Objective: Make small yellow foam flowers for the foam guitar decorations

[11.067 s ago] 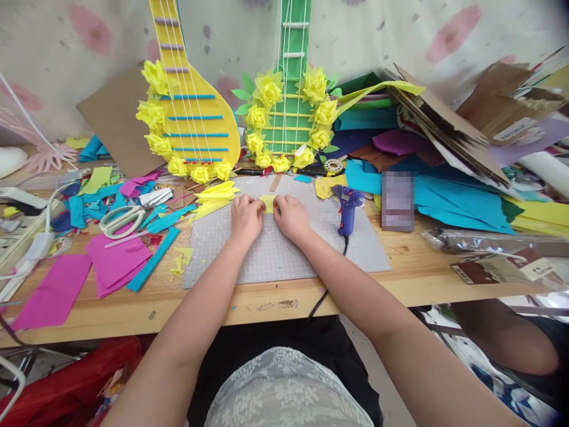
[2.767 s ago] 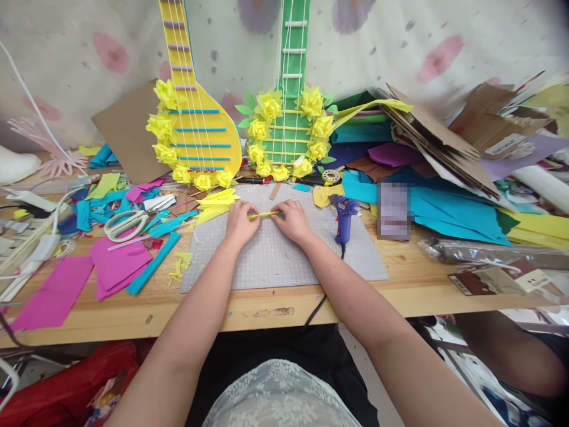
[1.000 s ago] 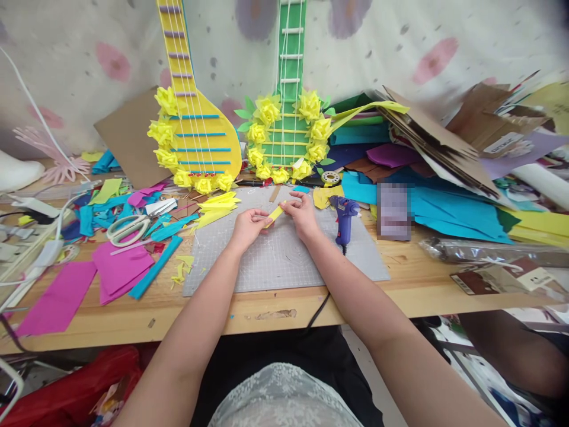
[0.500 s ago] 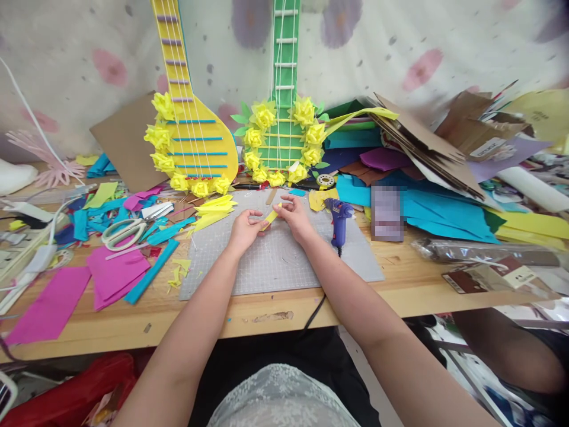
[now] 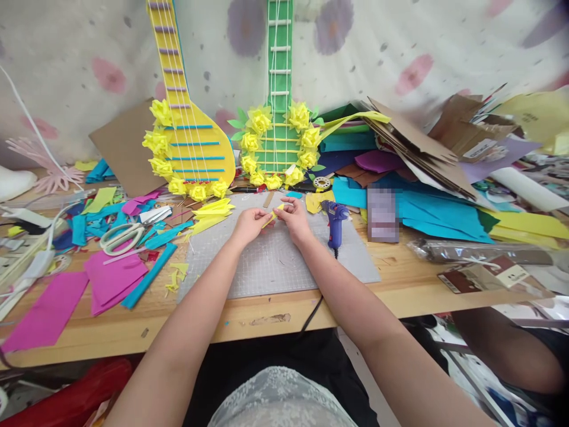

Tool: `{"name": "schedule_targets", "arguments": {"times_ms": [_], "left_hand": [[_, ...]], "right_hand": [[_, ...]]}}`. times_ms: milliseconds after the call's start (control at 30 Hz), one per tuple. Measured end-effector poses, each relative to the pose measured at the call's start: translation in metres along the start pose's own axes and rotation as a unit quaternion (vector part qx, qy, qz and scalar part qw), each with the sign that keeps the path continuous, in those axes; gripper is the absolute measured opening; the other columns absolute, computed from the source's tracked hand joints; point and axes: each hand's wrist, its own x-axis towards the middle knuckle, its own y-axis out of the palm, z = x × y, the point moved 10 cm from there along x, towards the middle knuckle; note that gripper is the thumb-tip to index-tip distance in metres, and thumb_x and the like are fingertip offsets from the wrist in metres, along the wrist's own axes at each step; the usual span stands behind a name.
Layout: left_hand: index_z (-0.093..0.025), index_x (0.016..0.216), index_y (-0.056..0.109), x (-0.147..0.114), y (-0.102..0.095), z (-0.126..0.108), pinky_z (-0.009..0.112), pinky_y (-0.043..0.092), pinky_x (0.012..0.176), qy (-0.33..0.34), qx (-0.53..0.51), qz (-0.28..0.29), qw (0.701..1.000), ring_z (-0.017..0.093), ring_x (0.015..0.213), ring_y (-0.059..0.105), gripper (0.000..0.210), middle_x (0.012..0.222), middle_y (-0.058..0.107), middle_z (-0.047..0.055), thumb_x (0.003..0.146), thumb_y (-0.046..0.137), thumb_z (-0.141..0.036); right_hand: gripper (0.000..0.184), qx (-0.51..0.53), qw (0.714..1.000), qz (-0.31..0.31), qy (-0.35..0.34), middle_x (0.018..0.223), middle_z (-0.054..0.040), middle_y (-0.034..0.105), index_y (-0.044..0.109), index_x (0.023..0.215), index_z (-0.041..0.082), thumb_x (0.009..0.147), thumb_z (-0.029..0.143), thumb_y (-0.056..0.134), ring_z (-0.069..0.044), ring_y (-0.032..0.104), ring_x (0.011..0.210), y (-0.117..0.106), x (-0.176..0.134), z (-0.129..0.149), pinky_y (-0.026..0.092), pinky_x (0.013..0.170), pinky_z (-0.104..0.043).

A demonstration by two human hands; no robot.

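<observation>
A small strip of yellow paper (image 5: 271,217) is pinched between both hands, just above the grey cutting mat (image 5: 267,273). My left hand (image 5: 249,225) grips its lower left end, and my right hand (image 5: 293,219) grips the upper right end. Fingers cover much of the strip. Left of my hands lies a pile of cut yellow paper pieces (image 5: 211,214). A blue glue gun (image 5: 335,222) stands on the mat to the right. Behind, a yellow paper instrument (image 5: 204,127) and a green one (image 5: 279,112) lean on the wall, trimmed with yellow paper flowers.
Scissors (image 5: 122,237), magenta sheets (image 5: 113,279) and blue scraps crowd the left of the wooden table (image 5: 271,320). Blue paper sheets (image 5: 440,216), stacked cardboard (image 5: 413,133) and a plastic-wrapped roll (image 5: 480,252) fill the right. The glue gun's black cable (image 5: 312,314) hangs over the front edge.
Both hands have drawn slightly closer together on the yellow strip, and less of it shows between them. The whole view has shifted a little.
</observation>
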Motion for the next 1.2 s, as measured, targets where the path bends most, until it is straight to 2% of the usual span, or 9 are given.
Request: {"name": "schedule_targets", "arguments": {"times_ms": [100, 233, 433, 700, 767, 867, 933, 1067, 1200], "left_hand": [[-0.013, 0.07, 0.058, -0.002, 0.001, 0.006, 0.021, 0.045, 0.046, -0.023, -0.011, -0.002, 1.0, 0.015, 0.061, 0.064, 0.023, 0.066, 0.068, 0.006, 0.066, 0.067, -0.034], [-0.013, 0.069, 0.057, -0.007, -0.008, 0.016, 0.022, 0.045, 0.045, -0.049, -0.01, -0.006, 0.999, 0.016, 0.058, 0.064, 0.021, 0.065, 0.068, 0.007, 0.067, 0.067, -0.032], [-0.013, 0.067, 0.055, -0.015, -0.022, 0.021, 0.021, 0.044, 0.045, -0.072, 0.016, -0.021, 0.997, 0.015, 0.055, 0.064, 0.023, 0.062, 0.067, 0.007, 0.069, 0.065, -0.033], [-0.014, 0.061, 0.049, -0.021, -0.021, 0.025, 0.022, 0.043, 0.043, -0.118, 0.045, 0.001, 0.992, 0.014, 0.046, 0.06, 0.03, 0.05, 0.062, 0.004, 0.067, 0.066, -0.037], [-0.014, 0.059, 0.047, -0.02, -0.026, 0.022, 0.022, 0.043, 0.042, -0.109, 0.041, -0.002, 0.993, 0.014, 0.047, 0.06, 0.033, 0.051, 0.062, 0.004, 0.064, 0.068, -0.039], [-0.014, 0.064, 0.048, -0.016, -0.04, 0.011, 0.022, 0.046, 0.044, -0.053, 0.005, -0.061, 0.997, 0.015, 0.056, 0.063, 0.036, 0.062, 0.065, 0.005, 0.06, 0.07, -0.042], [-0.014, 0.071, 0.051, -0.015, -0.042, 0.004, 0.023, 0.05, 0.049, -0.008, -0.026, -0.087, 0.996, 0.015, 0.065, 0.064, 0.037, 0.071, 0.066, 0.004, 0.057, 0.072, -0.041], [-0.015, 0.077, 0.051, -0.013, -0.02, 0.003, 0.024, 0.051, 0.052, 0.024, -0.06, -0.042, 0.997, 0.013, 0.063, 0.063, 0.038, 0.07, 0.065, 0.002, 0.053, 0.075, -0.031], [-0.015, 0.075, 0.045, -0.012, -0.02, 0.011, 0.022, 0.049, 0.048, -0.006, -0.084, -0.044, 0.995, 0.012, 0.052, 0.062, 0.034, 0.055, 0.062, -0.002, 0.056, 0.073, -0.02]], "right_hand": [[0.046, 0.008, 1.0, -0.03, 0.0, 0.056, 0.0115, 0.046, 0.044, 0.088, 0.021, 0.05, 0.028, 0.07, -0.007, 0.049, 0.052, -0.009, 0.002, 0.0, 0.042, 0.061, -0.024], [0.046, 0.021, 0.998, -0.057, 0.011, 0.057, 0.0111, 0.045, 0.042, 0.087, 0.022, 0.05, 0.027, 0.069, -0.007, 0.05, 0.054, -0.017, 0.006, -0.004, 0.043, 0.062, -0.025], [0.046, 0.032, 0.998, -0.045, 0.027, 0.057, 0.0109, 0.046, 0.041, 0.085, 0.022, 0.049, 0.026, 0.07, -0.007, 0.05, 0.055, -0.011, 0.006, -0.006, 0.042, 0.061, -0.023], [0.047, 0.039, 0.998, -0.046, 0.034, 0.059, 0.0104, 0.049, 0.042, 0.086, 0.022, 0.049, 0.026, 0.07, -0.007, 0.05, 0.055, -0.015, 0.002, -0.007, 0.04, 0.06, -0.023], [0.045, 0.038, 0.997, -0.055, 0.036, 0.059, 0.0101, 0.049, 0.043, 0.086, 0.022, 0.05, 0.027, 0.069, -0.007, 0.049, 0.054, -0.016, 0.003, -0.007, 0.04, 0.059, -0.023], [0.043, 0.031, 0.997, -0.063, 0.039, 0.057, 0.0103, 0.049, 0.043, 0.084, 0.021, 0.05, 0.027, 0.069, -0.006, 0.048, 0.053, -0.016, 0.003, -0.007, 0.039, 0.058, -0.022], [0.044, 0.017, 0.998, -0.048, 0.037, 0.056, 0.0104, 0.05, 0.043, 0.085, 0.021, 0.05, 0.027, 0.069, -0.006, 0.048, 0.052, -0.009, 0.003, -0.006, 0.039, 0.058, -0.022], [0.043, -0.004, 0.999, -0.018, 0.029, 0.056, 0.0096, 0.051, 0.044, 0.085, 0.02, 0.051, 0.028, 0.069, -0.007, 0.049, 0.054, 0.003, 0.001, -0.007, 0.039, 0.059, -0.023], [0.042, -0.013, 0.999, -0.041, 0.018, 0.061, 0.0077, 0.054, 0.044, 0.085, 0.02, 0.052, 0.031, 0.069, -0.009, 0.052, 0.057, -0.006, 0.006, -0.006, 0.04, 0.061, -0.024]]}}
